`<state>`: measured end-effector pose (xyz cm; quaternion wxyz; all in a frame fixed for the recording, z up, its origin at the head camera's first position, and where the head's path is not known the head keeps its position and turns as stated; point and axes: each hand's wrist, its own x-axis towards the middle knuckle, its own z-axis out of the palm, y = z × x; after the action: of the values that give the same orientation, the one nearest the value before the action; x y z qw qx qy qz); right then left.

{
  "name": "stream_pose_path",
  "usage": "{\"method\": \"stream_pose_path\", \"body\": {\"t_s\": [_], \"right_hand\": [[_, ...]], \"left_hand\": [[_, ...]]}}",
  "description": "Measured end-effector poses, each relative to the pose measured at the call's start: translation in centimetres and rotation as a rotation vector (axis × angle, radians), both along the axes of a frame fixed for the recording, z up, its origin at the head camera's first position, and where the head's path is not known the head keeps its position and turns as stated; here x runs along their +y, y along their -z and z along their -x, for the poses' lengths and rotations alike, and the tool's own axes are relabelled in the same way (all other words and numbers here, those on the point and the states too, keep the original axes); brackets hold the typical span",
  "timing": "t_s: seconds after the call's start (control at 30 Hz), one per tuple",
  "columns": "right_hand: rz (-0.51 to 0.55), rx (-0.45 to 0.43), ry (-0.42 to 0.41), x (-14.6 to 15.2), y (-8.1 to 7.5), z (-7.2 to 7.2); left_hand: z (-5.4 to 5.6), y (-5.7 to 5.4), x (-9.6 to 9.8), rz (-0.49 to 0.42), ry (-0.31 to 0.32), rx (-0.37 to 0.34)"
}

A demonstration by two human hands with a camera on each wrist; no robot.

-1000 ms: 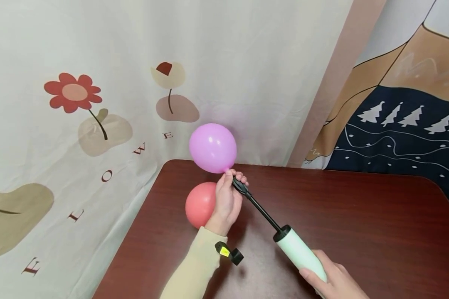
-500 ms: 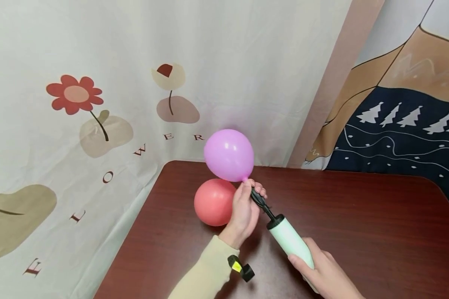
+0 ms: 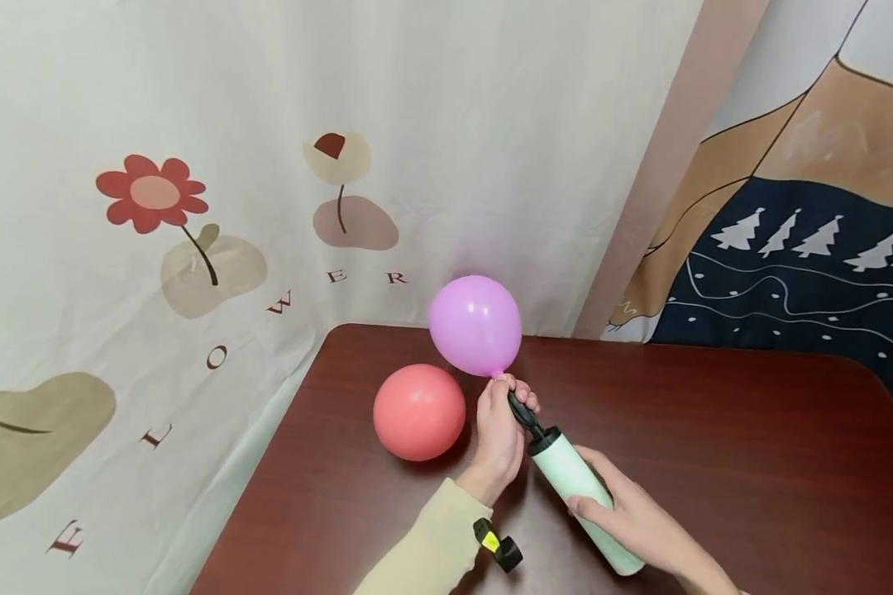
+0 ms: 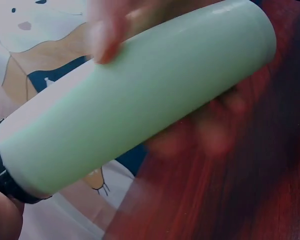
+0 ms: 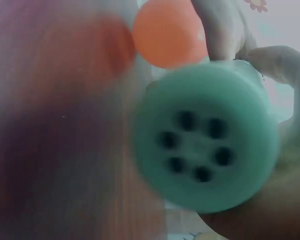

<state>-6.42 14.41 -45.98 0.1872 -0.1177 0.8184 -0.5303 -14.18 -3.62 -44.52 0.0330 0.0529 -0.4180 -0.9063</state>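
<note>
My left hand [image 3: 500,430] grips the black nozzle end of a balloon pump, its thumb and fingers at the neck of a purple balloon [image 3: 476,324]. That balloon is inflated and stands up beyond the fingers. My right hand [image 3: 628,512] holds the pump's pale green barrel [image 3: 588,504], fingers on one side and thumb on the other. The black rod is mostly inside the barrel, so the two hands are near each other. In the right wrist view, the barrel's end [image 5: 200,145] shows a ring of several dark holes. The left wrist view shows the barrel [image 4: 140,100] up close.
An inflated red balloon [image 3: 419,412] rests on the dark reddish-brown table [image 3: 714,430], left of my left hand. A black strap camera [image 3: 499,545] sits on the left wrist. Behind the table hangs a pale curtain [image 3: 491,124] with printed flowers; a dark-blue patterned cloth [image 3: 789,281] hangs to the right.
The right hand has pushed the barrel up toward the left hand, and the exposed rod has shortened. The left hand and purple balloon have moved right and down, uncovering the red balloon.
</note>
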Motion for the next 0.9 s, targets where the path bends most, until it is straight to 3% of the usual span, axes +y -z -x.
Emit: {"method": "stream_pose_path", "body": {"t_s": [0.2,0.43,0.6,0.73,0.9], "right_hand": [[0.078,0.011,-0.015,-1.1,-0.6,2.6],[0.084,0.009,-0.001,-2.6,-1.2,5.0],[0.096,0.042,-0.027,-2.8,-1.0,5.6],[0.097,0.081,-0.046,-2.7,-1.0,5.5],[-0.059,0.188,-0.002,-2.7,-1.6,5.0]], "left_hand": [[-0.2,1.0,0.6,0.036,0.015,-0.002],[0.0,1.5,0.8,-0.009,0.08,-0.01],[0.1,1.4,0.9,-0.023,0.136,-0.015],[0.1,1.3,0.7,0.028,0.158,0.017],[0.1,1.5,0.8,0.14,0.115,0.077]]}}
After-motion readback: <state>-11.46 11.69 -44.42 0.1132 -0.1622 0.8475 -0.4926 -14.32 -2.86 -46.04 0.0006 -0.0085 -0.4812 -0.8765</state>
